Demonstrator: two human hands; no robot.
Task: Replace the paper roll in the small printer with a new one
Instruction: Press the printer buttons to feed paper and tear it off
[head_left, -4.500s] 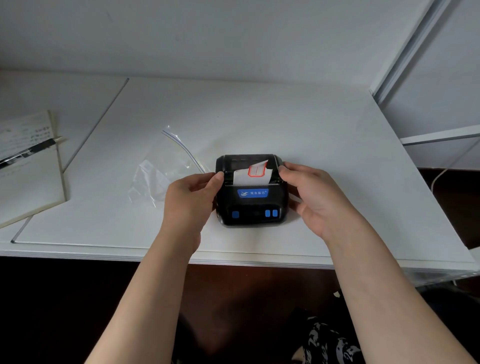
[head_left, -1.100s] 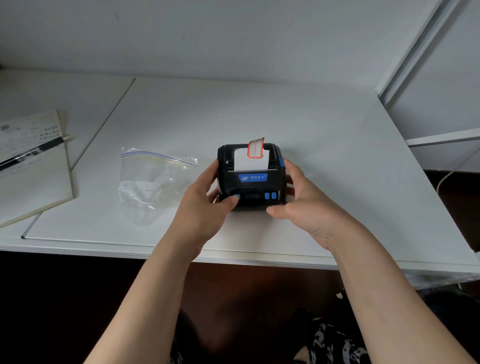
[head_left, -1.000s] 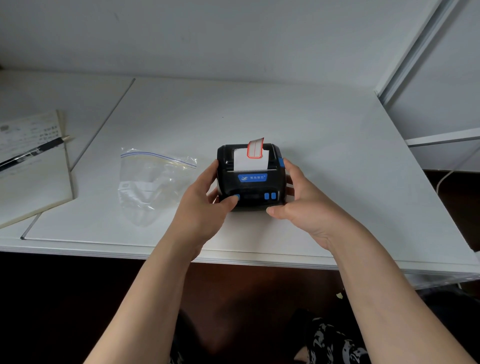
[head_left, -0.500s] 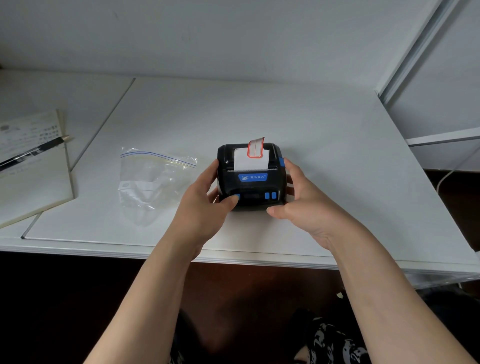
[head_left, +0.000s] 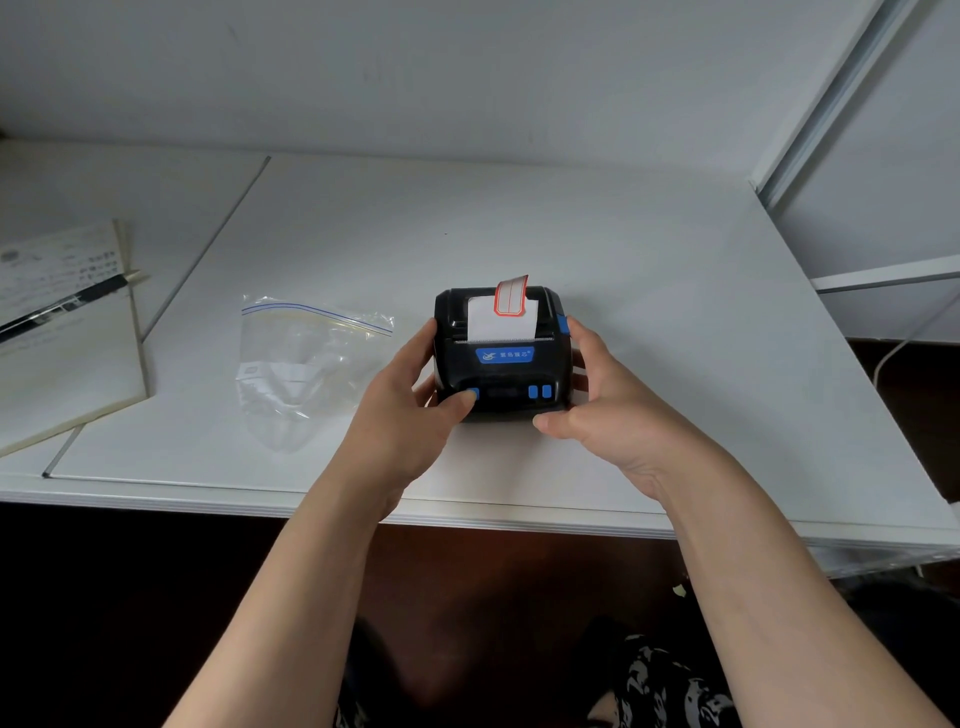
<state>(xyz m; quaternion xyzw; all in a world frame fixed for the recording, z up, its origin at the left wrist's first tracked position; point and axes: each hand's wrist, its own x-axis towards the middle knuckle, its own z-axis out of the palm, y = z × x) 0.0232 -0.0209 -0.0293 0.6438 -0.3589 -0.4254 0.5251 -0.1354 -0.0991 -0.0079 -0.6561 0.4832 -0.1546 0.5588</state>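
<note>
A small black printer (head_left: 511, 374) with a blue label and blue buttons sits on the white table (head_left: 649, 291). Its lid is closed. A strip of white label paper (head_left: 503, 317) with a red-bordered label sticks up out of the slot. My left hand (head_left: 410, 415) grips the printer's left side, its thumb resting on the left blue button. My right hand (head_left: 608, 410) holds the right side, with the index finger next to the blue side latch (head_left: 561, 325). The roll inside is hidden.
A clear zip bag (head_left: 306, 364) lies flat left of the printer with something white inside. A notebook (head_left: 62, 338) with a pen (head_left: 67, 301) across it rests at the far left. A white frame (head_left: 810, 119) stands at the right. The table's front edge runs just below my wrists.
Since 4.5 s ago my hands shifted from the lid to the printer's sides and the paper strip stands more upright. Over the last second nothing has visibly moved.
</note>
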